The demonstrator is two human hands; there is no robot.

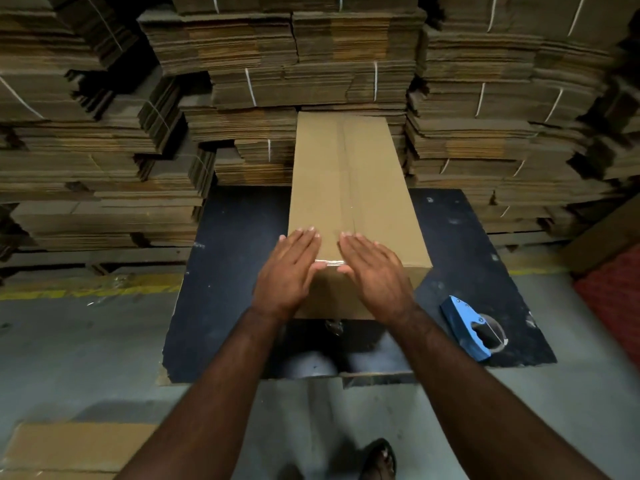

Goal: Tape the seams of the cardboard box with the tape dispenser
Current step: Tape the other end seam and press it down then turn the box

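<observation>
A long brown cardboard box (349,174) lies lengthwise on a black board (235,271), its flaps closed, with clear tape running along the centre seam and over the near edge. My left hand (289,271) lies flat on the near left corner of the box top, fingers straight. My right hand (372,271) lies flat beside it on the near right part, its thumb by the taped edge. The blue tape dispenser (467,329) lies on the board to the right of the box, untouched by either hand.
Tall stacks of flattened, string-tied cardboard (287,64) wall in the back and both sides. A flat cardboard sheet (69,448) lies on the grey floor at bottom left. A red mesh item (613,292) sits at the right edge. My foot (379,459) shows below.
</observation>
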